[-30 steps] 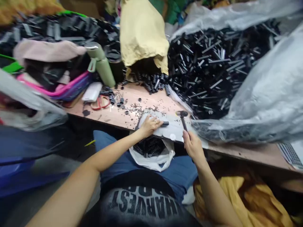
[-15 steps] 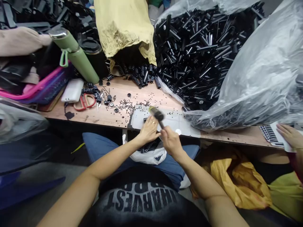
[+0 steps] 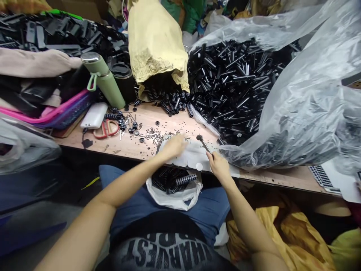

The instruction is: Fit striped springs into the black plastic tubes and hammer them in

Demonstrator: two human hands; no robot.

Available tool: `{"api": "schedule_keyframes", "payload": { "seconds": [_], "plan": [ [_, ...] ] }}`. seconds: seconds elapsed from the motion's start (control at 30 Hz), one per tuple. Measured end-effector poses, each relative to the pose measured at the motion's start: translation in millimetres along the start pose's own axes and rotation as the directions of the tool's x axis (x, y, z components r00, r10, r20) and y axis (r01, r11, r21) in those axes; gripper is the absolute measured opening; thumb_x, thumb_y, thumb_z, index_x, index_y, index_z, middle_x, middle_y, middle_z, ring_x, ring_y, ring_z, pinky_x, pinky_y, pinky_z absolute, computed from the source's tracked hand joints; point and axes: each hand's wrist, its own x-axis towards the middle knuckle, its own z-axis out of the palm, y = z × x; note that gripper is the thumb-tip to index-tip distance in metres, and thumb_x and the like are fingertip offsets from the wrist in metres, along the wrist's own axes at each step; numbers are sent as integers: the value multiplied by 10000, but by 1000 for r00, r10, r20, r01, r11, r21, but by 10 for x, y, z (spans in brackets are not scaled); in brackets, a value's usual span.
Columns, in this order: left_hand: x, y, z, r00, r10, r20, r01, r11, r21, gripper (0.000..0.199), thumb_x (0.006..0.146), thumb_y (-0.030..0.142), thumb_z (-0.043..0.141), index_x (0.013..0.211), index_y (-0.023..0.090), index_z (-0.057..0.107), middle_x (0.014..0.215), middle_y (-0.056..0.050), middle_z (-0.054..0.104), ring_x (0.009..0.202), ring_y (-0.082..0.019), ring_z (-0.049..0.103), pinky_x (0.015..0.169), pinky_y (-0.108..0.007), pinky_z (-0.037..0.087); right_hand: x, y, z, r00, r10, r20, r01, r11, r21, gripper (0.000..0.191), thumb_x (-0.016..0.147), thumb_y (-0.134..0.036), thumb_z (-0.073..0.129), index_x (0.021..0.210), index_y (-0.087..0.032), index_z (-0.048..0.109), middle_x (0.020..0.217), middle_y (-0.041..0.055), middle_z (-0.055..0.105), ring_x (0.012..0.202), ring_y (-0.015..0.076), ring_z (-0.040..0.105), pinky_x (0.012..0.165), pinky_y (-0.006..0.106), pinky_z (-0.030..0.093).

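Note:
My right hand (image 3: 219, 165) is wrapped round the handle of a hammer (image 3: 200, 138), whose dark round head rests over the right part of a pale mat (image 3: 194, 152). Over the mat's left part is my left hand (image 3: 175, 146), its fingers smeared by motion, so what they hold is hidden. Small dark beads (image 3: 158, 136) lie scattered beside it. On my lap a white bag (image 3: 166, 199) holds black ribbed cylinders (image 3: 183, 180).
A big clear plastic bag (image 3: 307, 128) of black tubes (image 3: 239, 79) fills the right back. Further left stand a yellow sack (image 3: 158, 45), a green bottle (image 3: 108, 84), red-handled scissors (image 3: 107, 130), a white power bank (image 3: 94, 116) and a pink-rimmed basket (image 3: 47, 118).
The hammer has moved right, away from my left hand, and my hands are further apart. The view has shifted, showing more of the lap bag; the person's hand at the right is no longer clearly visible.

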Motion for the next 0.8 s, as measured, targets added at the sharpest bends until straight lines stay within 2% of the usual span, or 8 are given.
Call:
{"api": "schedule_keyframes", "payload": {
  "seconds": [0.03,0.1,0.2,0.3,0.5,0.6,0.7,0.8],
  "plan": [
    [260,-133,-119,983,-129,-132,126,991,-32,495,956,394,418,1381,142,449,1284,-207,557,1104,-298,567,878,-425,483,32,29,65,1000,8,-19,-8,1000,-24,386,987,-477,353,906,-179,586,897,114,696,762,233,641,610,288,307],
    [825,-428,-367,885,-354,-303,352,934,-66,516,968,333,374,1423,89,362,1343,-253,491,1162,-316,546,925,-431,451,71,43,173,998,-1,-55,-3,998,-62,371,980,-471,377,904,-175,587,902,110,683,791,231,632,623,288,326],
    [1508,-785,-644,800,-522,-296,547,837,3,514,944,283,385,1398,43,362,1277,-279,529,1175,-338,550,955,-427,423,158,9,229,994,-65,-93,58,995,-76,329,964,-454,430,885,-174,586,907,105,660,858,236,610,681,295,373],
    [1798,-927,-679,809,-541,-228,567,821,65,457,902,257,454,1286,9,467,1221,-293,562,1153,-350,566,946,-417,433,456,-41,129,969,-174,-173,175,984,-12,298,951,-443,462,933,-172,583,948,103,636,913,241,579,755,311,410],
    [1666,-841,-424,861,-432,-268,468,880,84,326,891,188,458,1169,48,551,1172,-260,588,1099,-318,594,928,-421,451,1791,-314,-260,911,-231,-341,263,964,49,228,945,-276,455,1066,-127,579,1093,156,599,1033,268,502,854,346,403],
    [1441,-708,-406,872,-404,-277,339,906,-254,332,907,176,427,1217,107,526,1105,-177,615,891,-211,652,803,-346,507,2376,-494,-389,924,-191,-332,238,965,107,258,931,-154,398,1092,-68,581,1170,217,575,1110,294,459,903,398,364],
    [1100,-548,-470,891,-435,-130,203,638,-743,316,896,204,432,1192,140,521,893,-61,623,564,-97,579,547,-234,481,2595,-596,-479,940,-164,-298,222,960,171,299,902,-56,346,1038,-39,611,1122,238,610,1104,289,470,938,434,330],
    [703,-398,-549,935,-354,-16,113,340,-934,303,846,251,497,1123,145,554,780,-12,602,483,-71,525,430,-184,395,2396,-656,-511,928,-186,-323,292,902,317,261,920,-156,412,1045,-90,631,1098,175,644,1056,254,509,938,405,361]
  ]
}}
